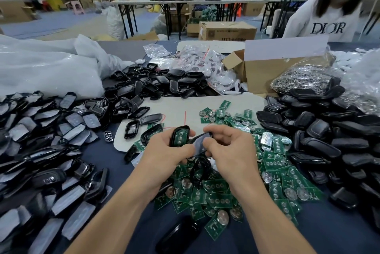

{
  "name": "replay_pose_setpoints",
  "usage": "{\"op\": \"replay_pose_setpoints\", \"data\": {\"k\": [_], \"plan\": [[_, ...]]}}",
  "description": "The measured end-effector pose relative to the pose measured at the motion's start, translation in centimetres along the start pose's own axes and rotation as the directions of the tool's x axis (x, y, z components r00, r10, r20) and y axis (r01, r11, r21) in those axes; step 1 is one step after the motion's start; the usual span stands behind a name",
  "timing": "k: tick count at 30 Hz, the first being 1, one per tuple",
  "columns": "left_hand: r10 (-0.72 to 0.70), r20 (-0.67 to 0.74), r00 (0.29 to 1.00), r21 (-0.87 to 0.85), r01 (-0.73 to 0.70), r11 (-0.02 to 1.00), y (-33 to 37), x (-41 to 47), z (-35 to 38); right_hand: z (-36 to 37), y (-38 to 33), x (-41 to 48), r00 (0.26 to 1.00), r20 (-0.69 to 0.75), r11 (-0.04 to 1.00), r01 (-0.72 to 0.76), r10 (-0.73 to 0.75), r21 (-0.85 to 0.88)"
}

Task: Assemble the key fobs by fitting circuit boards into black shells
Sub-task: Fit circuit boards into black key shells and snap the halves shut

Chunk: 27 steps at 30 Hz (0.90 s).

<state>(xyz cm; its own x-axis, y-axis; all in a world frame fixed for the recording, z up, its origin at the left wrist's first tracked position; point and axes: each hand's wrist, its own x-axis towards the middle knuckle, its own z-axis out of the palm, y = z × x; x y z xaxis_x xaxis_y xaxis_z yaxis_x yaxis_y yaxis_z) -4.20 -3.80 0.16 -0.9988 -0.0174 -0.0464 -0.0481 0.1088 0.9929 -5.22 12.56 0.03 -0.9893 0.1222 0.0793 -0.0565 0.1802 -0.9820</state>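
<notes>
My left hand (164, 151) grips a black shell (180, 135) with a green circuit board seated inside it, open face toward me. Beside it, my right hand (228, 146) pinches a second black shell piece (200, 143), tilted, its edge close to the first shell. Both are held above a heap of loose green circuit boards (218, 194) on the dark table. A black ring-shaped frame (200, 168) lies on the boards just under my hands.
Film-covered black covers (41, 151) are heaped at left, empty shells (148, 85) at the back, assembled black fobs (329, 134) at right. A cardboard box (267, 72), bags of parts and a metal-ring pile stand behind. A person in a white shirt (329, 25) sits opposite.
</notes>
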Motion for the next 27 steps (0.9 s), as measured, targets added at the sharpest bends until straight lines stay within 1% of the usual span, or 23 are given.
{"op": "replay_pose_setpoints", "data": {"k": [4,8,9,11,13,14,19,22,24,27], "plan": [[0.037,0.042,0.998,-0.013,-0.037,0.999,0.00,-0.12,0.18,-0.06,-0.18,-0.15,0.998,-0.049,0.997,0.031,-0.035,-0.072],[0.022,-0.042,0.999,-0.002,-0.022,1.000,-0.10,0.07,0.43,0.25,-0.42,-0.57,0.992,-0.075,0.989,0.092,-0.101,-0.118],[0.012,-0.058,0.998,-0.003,-0.012,1.000,-0.13,0.16,0.40,0.29,-0.46,-0.65,0.993,-0.059,0.990,0.093,-0.100,-0.108],[-0.009,-0.076,0.997,-0.023,0.007,1.000,-0.10,0.29,0.32,0.19,-0.52,-0.68,0.998,0.017,0.997,0.068,-0.067,-0.048],[-0.018,-0.075,0.997,-0.058,0.014,0.998,-0.18,0.45,0.20,0.13,-0.57,-0.64,0.994,0.100,0.999,0.046,-0.046,-0.001],[-0.017,-0.071,0.997,-0.067,0.012,0.998,-0.23,0.50,0.18,0.18,-0.55,-0.63,0.992,0.119,0.999,0.047,-0.047,0.002],[-0.011,-0.087,0.996,-0.074,0.004,0.997,-0.35,0.56,0.13,0.26,-0.33,-0.50,0.994,0.105,0.999,0.034,-0.037,0.024],[-0.018,-0.055,0.998,-0.096,0.012,0.995,-0.19,0.52,-0.02,0.03,-0.24,-0.46,0.995,0.098,0.997,0.018,-0.024,0.070],[-0.008,-0.038,0.999,-0.077,0.005,0.997,-0.09,0.41,-0.01,-0.12,-0.21,-0.37,0.996,0.090,0.997,0.003,-0.010,0.081],[0.007,-0.050,0.999,-0.048,-0.010,0.999,-0.06,0.28,0.18,-0.35,-0.21,-0.16,0.995,0.094,0.998,-0.019,0.013,0.064]]}}
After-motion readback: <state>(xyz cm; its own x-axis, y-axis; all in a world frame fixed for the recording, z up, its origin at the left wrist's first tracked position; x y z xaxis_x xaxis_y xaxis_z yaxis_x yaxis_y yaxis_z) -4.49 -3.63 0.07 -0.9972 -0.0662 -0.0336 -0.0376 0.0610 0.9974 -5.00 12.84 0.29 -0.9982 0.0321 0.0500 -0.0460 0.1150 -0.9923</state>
